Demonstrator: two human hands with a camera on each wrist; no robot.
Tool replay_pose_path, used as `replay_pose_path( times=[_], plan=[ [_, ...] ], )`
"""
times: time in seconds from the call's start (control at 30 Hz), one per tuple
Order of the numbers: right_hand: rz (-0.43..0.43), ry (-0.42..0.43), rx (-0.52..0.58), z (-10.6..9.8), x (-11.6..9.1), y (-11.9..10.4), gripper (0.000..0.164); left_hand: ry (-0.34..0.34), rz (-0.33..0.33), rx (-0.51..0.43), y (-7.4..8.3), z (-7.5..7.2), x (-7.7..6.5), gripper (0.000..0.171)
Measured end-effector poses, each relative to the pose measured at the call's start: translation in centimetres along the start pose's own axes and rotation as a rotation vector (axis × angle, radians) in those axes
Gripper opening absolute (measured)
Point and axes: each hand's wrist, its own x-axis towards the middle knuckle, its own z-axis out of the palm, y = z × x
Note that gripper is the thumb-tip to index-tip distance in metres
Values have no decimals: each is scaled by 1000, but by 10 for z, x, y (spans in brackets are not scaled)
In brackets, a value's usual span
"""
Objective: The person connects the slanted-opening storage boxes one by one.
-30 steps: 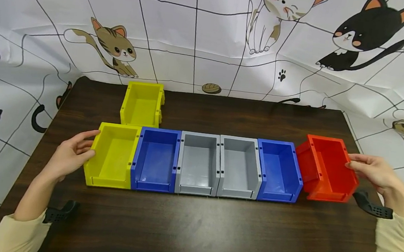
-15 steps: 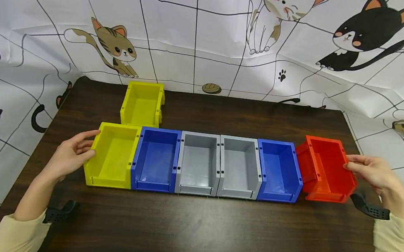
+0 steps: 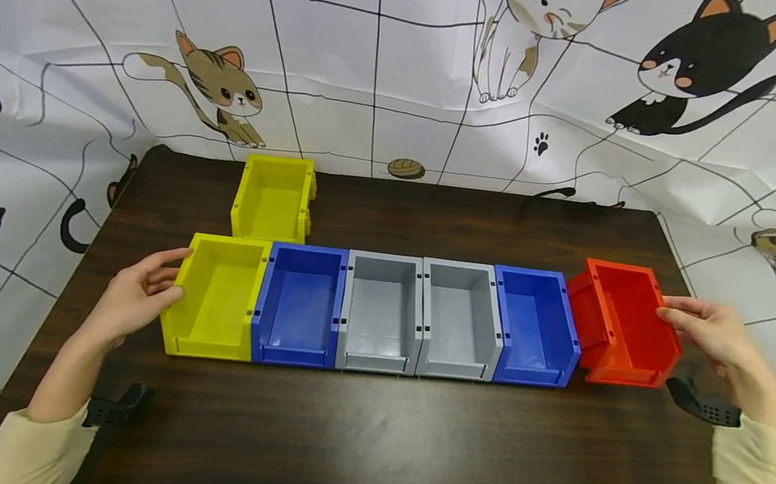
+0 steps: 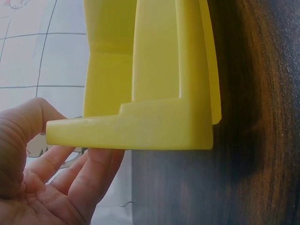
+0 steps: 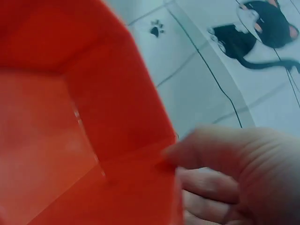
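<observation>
Head view: red bin (image 3: 633, 322) at the right end of the row, immediately left of the right hand (image 3: 711, 335). Right hand clearly the nearer one; left hand (image 3: 133, 301) is at the opposite end. Key relation: red bin's left wall against the right side of the right blue bin (image 3: 536, 327); very close, contact can't be confirmed. Can't tell either if its base sits on the worktop (image 3: 407, 452).

Red bin's long axis runs front to back, slanting a little, far end leftward, roughly parallel to that blue bin. Opening up, low front lip toward the person.

Fingers: right ones narrow, pinching the red bin's right wall, thumb inside, others outside; right wrist view blurred but agrees. Left fingers pinch the left wall of the front yellow bin (image 3: 216, 298), thumb at the rim, others along the outer face in left wrist view.
</observation>
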Motion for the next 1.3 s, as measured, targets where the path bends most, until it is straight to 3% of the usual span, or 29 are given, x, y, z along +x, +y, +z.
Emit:
replay_pose_path(
  times=[0.07, 0.1, 0.2, 0.3, 0.4, 0.5, 0.73, 0.93, 1.3],
  plan=[
    [-55, 107, -59, 7, -3, -4, 14, -2, -4, 5, 5, -1, -2, 60],
    [-79, 161, -98, 12, -5, -5, 15, -3, -7, 8, 8, -2, -3, 60],
    [-177, 255, -268, 26, -5, -10, 50, -16, -14, 1, 26, -5, -8, 59],
    [-293, 239, -418, 37, -1, -14, 70, -19, -23, -12, 46, -9, -15, 57],
    [-432, 186, -511, 47, 4, -16, 76, -22, -29, -25, 63, -12, -20, 56],
    [-488, 133, -584, 55, 6, -19, 78, -18, -42, -33, 75, -13, -22, 55],
    [-427, 7, -732, 69, 8, -23, 57, -49, -17, -20, 83, -17, -26, 55],
    [-399, 15, -782, 72, 7, -25, 57, -59, -23, -32, 83, -17, -26, 54],
    [-378, 0, -774, 70, 7, -23, 55, -71, -20, -18, 88, -18, -26, 54]
  ],
)
